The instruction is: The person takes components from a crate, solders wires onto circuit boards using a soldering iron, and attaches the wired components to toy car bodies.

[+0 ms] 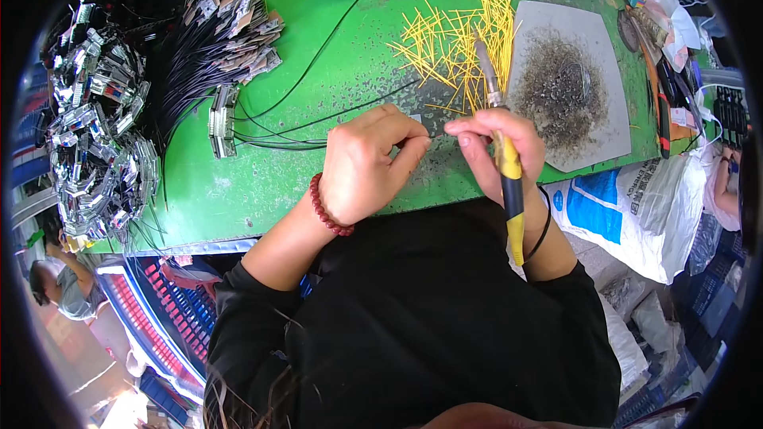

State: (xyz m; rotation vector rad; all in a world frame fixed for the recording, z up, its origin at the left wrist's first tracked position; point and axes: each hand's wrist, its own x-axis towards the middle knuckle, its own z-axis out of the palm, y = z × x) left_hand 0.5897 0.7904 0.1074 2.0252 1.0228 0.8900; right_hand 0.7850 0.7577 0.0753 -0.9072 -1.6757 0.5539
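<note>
Iron [513, 199] first: handle's near end lies over the right wrist. Right hand [509, 143] holds it; thumb and forefinger tips sit nearly together, pointing left, can't tell if anything is between them. Left hand [367, 159] is just left of those fingertips, thumb and forefinger in a narrow pinch, seemingly on the black wires [286, 144]; wire ends hidden. Key relation: wires come in from the left, long axis left-right, left hand nearer; iron is on the right, crossing that line. Metal piece [223, 121] is at the wires' left end, its long axis near-far. Iron's long axis also runs near-far; tip points far, slightly left, away from both pinches. Tip appears over yellow sticks [429, 48], contact unclear. Gray board [612, 103] sits right of them.
</note>
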